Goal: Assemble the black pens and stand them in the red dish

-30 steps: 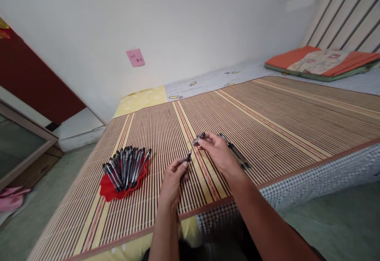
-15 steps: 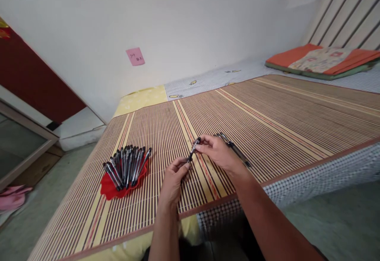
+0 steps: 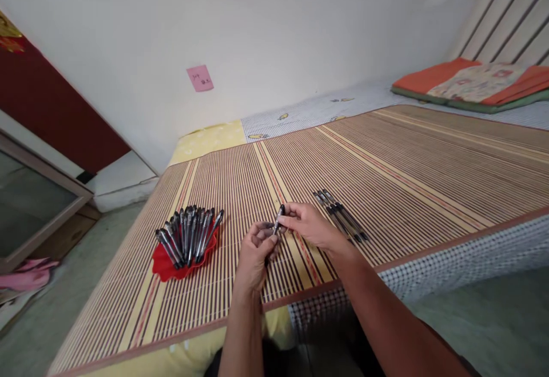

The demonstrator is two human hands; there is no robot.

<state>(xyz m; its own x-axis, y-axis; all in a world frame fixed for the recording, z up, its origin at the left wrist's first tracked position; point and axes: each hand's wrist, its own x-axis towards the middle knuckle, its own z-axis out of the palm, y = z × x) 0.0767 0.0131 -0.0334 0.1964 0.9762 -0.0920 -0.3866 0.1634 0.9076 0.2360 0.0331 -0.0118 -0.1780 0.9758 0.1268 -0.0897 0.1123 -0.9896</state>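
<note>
Both hands meet over the striped bamboo mat near its front edge. My right hand pinches the upper part of a dark pen, which stands nearly upright. My left hand is closed around the pen's lower end. A red dish to the left holds several dark pens fanned out. Several more pens lie in a row on the mat just right of my right hand.
The mat covers a bed with yellow and checked sheets. A folded orange cushion lies at the far right. A pink note is stuck to the white wall. A mirror frame and pink cloth sit on the floor at left.
The two hands have come together: the separate pen part in my left hand and the one in my right hand now join as one pen. The camera shifted slightly left.
</note>
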